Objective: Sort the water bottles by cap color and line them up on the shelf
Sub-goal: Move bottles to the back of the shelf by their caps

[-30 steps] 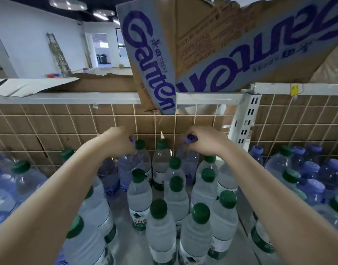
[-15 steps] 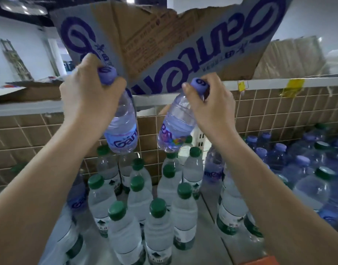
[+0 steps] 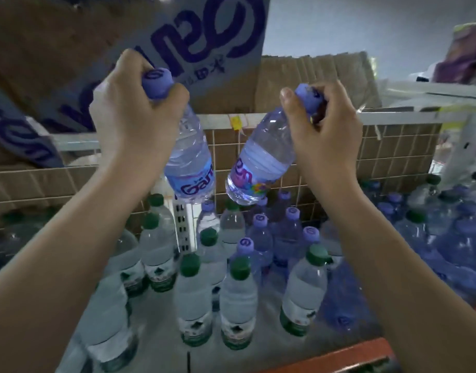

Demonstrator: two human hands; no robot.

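Two clear water bottles with purple caps are held in the air above the shelf (image 3: 161, 343). The left bottle (image 3: 189, 162) hangs nearly upright by its neck, base tilted slightly rightward, its blue-and-white label facing the viewer. The right bottle (image 3: 261, 162) slants, cap up to the right, base down to the left; the two bases are near each other but apart. Below stand green-capped bottles (image 3: 238, 300), mostly upright, at left and centre. Purple-capped bottles (image 3: 261, 235) stand grouped behind them and to the right, some green caps mingled among them.
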